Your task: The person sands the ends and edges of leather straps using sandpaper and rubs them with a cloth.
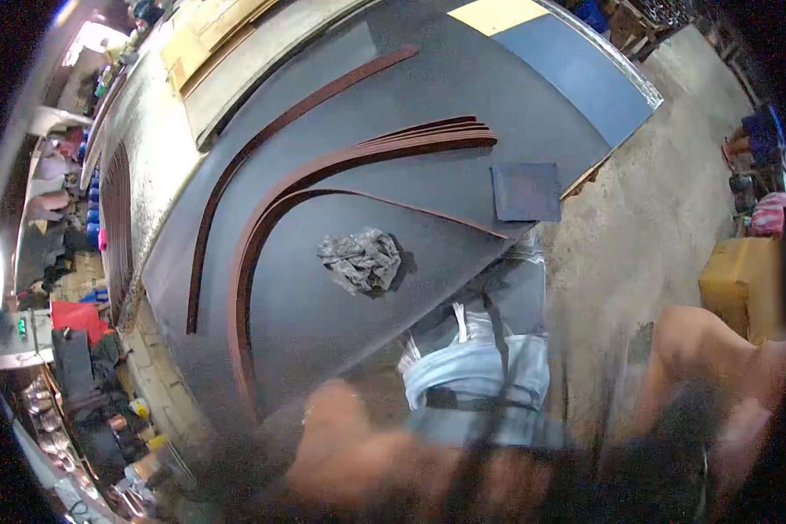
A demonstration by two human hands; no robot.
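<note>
Across the big dark table, a curved bundle of brown strips is spread; outside it, a single strip is seen! Bare arms are blurred below; whether either hand is clenched or released cannot be told. A crumpled grey wad is framed inside the curve, a blue square at the table's edge.

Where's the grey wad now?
In the head view, the grey wad lies on the tabletop just left of centre, inside the bend of the brown strips, lower left of the small blue square.
</note>
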